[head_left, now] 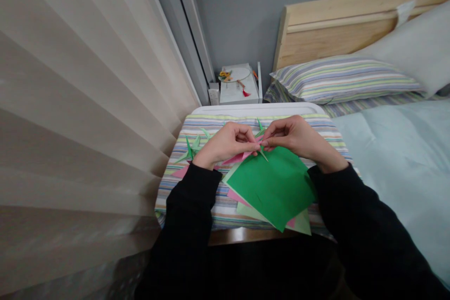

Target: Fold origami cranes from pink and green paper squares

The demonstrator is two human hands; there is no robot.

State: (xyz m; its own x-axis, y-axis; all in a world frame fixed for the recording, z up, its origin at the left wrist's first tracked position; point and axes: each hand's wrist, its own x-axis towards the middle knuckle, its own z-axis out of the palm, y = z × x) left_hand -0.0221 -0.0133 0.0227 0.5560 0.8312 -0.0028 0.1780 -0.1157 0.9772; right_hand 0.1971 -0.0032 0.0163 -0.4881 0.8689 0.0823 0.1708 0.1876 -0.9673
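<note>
Head view: my left hand point(225, 143) and right hand point(298, 138) meet, their fingers point(270, 137) pinched closed on a folded paper piece point(246, 154), just above a green origami sheet point(270, 187) lying on a striped cloth point(176, 192).

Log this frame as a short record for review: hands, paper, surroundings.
left hand: pinching folded green paper
right hand: pinching the same paper
beneath hands: green square sheet, pink paper, pale green sheet
nearby: green folded pieces
surface: striped cloth on white tray
background: striped pillow, wooden headboard
</note>
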